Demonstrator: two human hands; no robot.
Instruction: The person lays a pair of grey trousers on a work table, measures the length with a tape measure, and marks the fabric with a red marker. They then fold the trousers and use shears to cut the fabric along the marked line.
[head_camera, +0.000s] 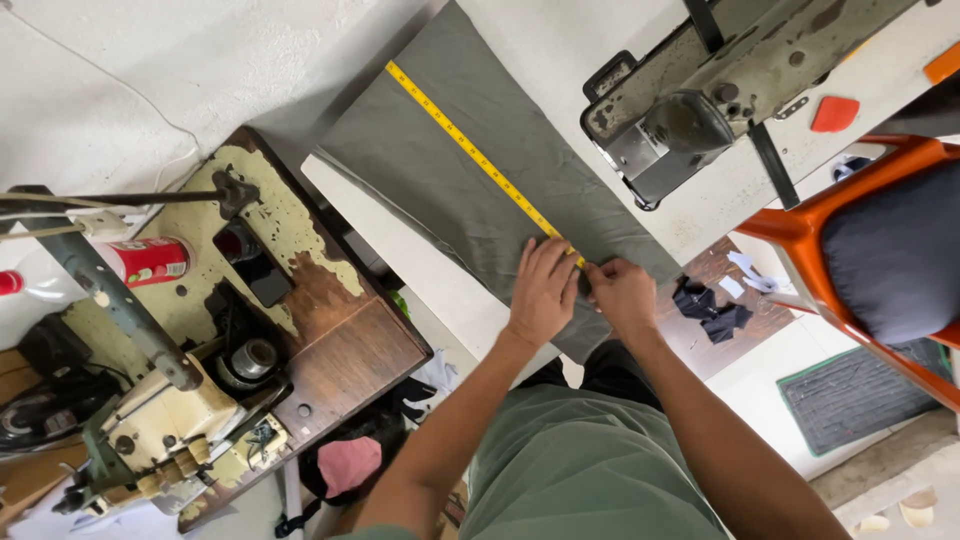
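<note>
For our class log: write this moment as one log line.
left hand: flat on grey cloth | right hand: pinching yellow tape measure end | tape: stretched along cloth

Operator as seen from the head camera — two bare forearms enter from the lower edge, at 6 o'clock. Neither forearm shows a sleeve, watch, bracelet or glove. The left hand (543, 290) and right hand (622, 295) are ungloved, with no rings visible and short nails on the left hand. Torso garment — an olive-green fabric, plain, without visible print or buttons, at 6 o'clock. A dark, near-black garment shows just above it, between the forearms.
</note>
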